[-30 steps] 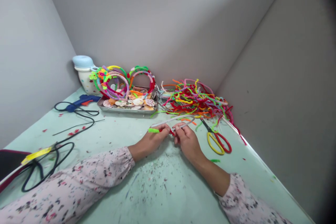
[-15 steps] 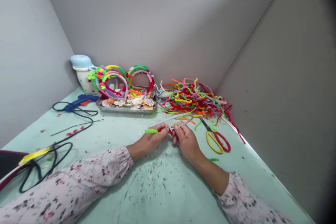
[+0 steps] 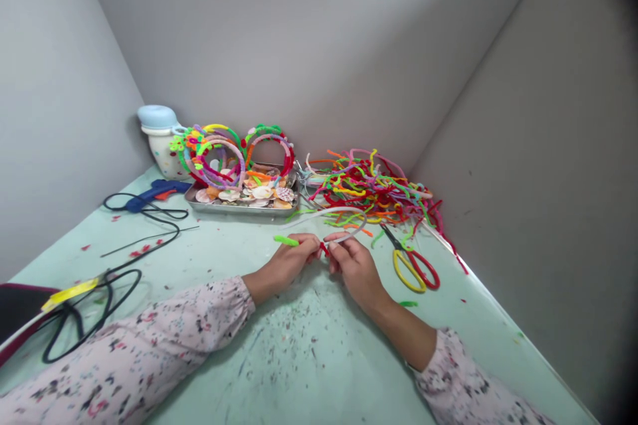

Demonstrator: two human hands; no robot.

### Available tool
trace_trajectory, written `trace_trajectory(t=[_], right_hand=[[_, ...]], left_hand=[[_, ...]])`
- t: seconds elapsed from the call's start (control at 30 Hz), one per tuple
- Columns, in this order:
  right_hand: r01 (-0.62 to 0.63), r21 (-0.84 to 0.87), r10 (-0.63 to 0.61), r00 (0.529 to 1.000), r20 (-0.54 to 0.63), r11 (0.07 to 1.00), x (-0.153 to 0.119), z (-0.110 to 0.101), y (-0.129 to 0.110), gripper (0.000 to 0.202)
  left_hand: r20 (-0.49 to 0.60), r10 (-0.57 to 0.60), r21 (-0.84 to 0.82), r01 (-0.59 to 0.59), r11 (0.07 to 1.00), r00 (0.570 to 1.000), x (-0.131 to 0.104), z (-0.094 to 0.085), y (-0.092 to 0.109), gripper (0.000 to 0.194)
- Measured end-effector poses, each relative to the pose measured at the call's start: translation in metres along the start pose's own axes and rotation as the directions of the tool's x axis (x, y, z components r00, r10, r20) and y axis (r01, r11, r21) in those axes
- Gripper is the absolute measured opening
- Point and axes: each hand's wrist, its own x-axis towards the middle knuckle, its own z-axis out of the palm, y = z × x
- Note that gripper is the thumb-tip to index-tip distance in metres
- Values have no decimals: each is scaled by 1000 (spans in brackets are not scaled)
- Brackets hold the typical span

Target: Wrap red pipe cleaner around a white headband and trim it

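Note:
A thin whitish headband (image 3: 356,211) arcs above my hands. One of its ends, wrapped in bright green pipe cleaner (image 3: 286,240), sticks out left of my left hand (image 3: 295,259). That hand is closed round the headband just beside the green part. Between the two hands shows a short bit of red pipe cleaner (image 3: 323,249) crossing the band. My right hand (image 3: 351,267) pinches at the red piece and the band, thumb against fingers. How far the red piece runs is hidden by the fingers.
Behind the hands stands a metal tray (image 3: 239,208) of seashells with colourful wrapped headbands on it. A heap of pipe cleaners (image 3: 373,189) lies back right, near scissors (image 3: 409,269). At left are a blue glue gun (image 3: 154,194), black cable (image 3: 172,229) and blue-lidded cup (image 3: 160,136).
The headband has turned in my hands, so its arc stands higher and the green end tilts up more. The red piece shows more clearly between my fingers.

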Motion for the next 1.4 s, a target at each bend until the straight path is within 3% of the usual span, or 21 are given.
trace_trajectory(t=[0.17, 0.37, 0.63, 0.77, 0.9, 1.27, 1.4], right_hand=[[6, -7, -6, 1000, 17, 1000, -1, 0, -1, 20], [-24, -20, 26, 997, 76, 1000, 0, -1, -6, 24], [-87, 23, 86, 994, 62, 996, 2, -2, 1, 26], [-110, 35, 107, 991, 80, 993, 3, -1, 2, 25], [-107, 25, 105, 992, 66, 994, 3, 0, -1, 27], [-103, 5, 102, 993, 65, 995, 1, 0, -1, 35], [-106, 22, 104, 991, 83, 994, 1, -1, 0, 34]], left_hand=[[-16, -24, -48, 23, 999, 1000, -1, 0, 0, 24], [66, 68, 21, -69, 997, 996, -4, 0, 7, 28], [68, 88, 133, -96, 986, 994, -6, -1, 12, 25], [64, 77, 107, -83, 991, 995, -4, 0, 7, 25], [155, 147, 87, -162, 983, 977, -7, 1, 13, 27], [106, 196, 155, -211, 965, 975, -6, 0, 12, 31], [148, 211, 145, -232, 962, 966, -7, 0, 15, 32]])
